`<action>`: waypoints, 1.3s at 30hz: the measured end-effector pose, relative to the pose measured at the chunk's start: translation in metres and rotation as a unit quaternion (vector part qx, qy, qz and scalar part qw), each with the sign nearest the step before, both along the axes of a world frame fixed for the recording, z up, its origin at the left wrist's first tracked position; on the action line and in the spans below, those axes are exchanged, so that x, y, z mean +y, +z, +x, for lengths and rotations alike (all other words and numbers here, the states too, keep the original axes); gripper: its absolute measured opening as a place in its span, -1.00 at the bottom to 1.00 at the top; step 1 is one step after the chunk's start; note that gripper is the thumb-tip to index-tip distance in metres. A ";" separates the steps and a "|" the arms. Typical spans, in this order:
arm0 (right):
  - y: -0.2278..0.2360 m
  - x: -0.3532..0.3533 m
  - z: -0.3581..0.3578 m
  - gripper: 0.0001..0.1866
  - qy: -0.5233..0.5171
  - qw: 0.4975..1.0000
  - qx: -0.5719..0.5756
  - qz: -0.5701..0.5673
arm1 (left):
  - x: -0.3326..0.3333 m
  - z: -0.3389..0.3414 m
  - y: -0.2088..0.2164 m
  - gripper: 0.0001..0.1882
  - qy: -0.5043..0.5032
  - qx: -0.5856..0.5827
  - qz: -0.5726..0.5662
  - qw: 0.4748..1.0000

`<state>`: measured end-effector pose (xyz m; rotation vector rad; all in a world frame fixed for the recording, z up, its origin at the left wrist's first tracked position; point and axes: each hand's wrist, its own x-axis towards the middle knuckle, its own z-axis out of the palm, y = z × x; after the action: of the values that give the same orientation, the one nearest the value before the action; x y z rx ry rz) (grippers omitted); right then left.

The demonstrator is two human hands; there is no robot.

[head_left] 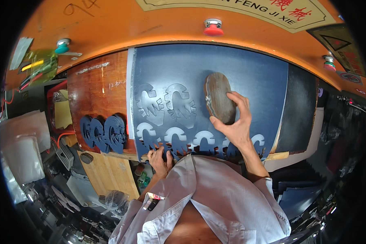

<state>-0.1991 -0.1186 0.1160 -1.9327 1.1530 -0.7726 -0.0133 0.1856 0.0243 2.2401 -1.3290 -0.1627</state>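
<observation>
My right hand (239, 124) grips an oval cutting die (221, 97), a brown wood-like block with a metal edge along its left side, between thumb and fingers. The die is over the dark blue sheet (248, 69); whether it touches the sheet I cannot tell. Two curved, fringed outlines (179, 101) mark the sheet left of the die. Along its near edge runs a row of cut-out openings. There my left hand (160, 162) rests with bent fingers apart on the sheet's ragged near edge. My shirt hides part of that edge.
Stacked blue cut pieces (114, 134) lie on the reddish-brown board (93, 85) at left. An orange machine beam (171, 24) with a red knob (213, 27) crosses the far side. A black panel (301, 110) lies at right. A wooden board (105, 173) sits lower left.
</observation>
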 end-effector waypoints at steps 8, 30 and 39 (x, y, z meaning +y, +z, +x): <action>-0.040 0.015 0.012 -0.16 -0.012 0.986 0.115 -0.118 | -0.038 0.012 0.012 -0.74 -0.021 -0.012 -0.038 0.999; 0.034 -0.031 -0.245 -0.79 -0.292 0.928 0.002 -0.232 | -0.178 0.007 0.051 -0.66 0.066 0.020 -0.092 0.993; -0.048 -0.008 -0.250 -0.60 -0.327 0.936 0.067 -0.115 | -0.179 0.007 0.044 -0.62 0.048 0.002 -0.131 0.990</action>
<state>-0.4489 -0.1262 0.0682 -1.8031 1.9075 -1.1749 -0.0062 0.0062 0.0681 2.0736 -1.1652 0.0402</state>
